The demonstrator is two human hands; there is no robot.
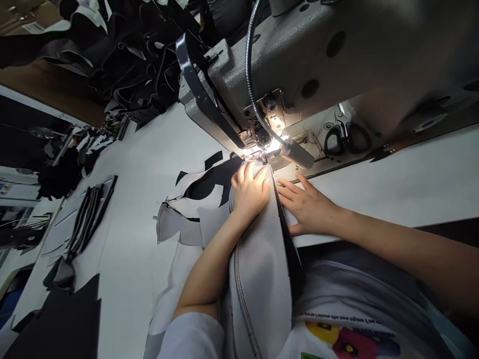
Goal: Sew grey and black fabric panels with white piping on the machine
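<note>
Grey fabric (264, 254) with a stitched seam along its left side runs from my lap up to the needle area of a sewing machine (224, 75). My left hand (251, 190) presses on its upper end just below the lit presser foot, fingers bent over the cloth. To the right, my right hand (309, 205) lies flat with its fingers spread, fingertips beside the dark edge of the fabric. A lamp (297, 153) on a flexible metal neck lights the stitching spot. The needle itself is hard to make out in the glare.
Black-handled scissors (347, 138) rest on the machine bed at the right. More cut grey and black pieces (187, 227) lie left of my left arm. Stacked dark panels (92, 214) and black sheets (60, 319) are farther left. A heap of black material (138, 60) stands behind.
</note>
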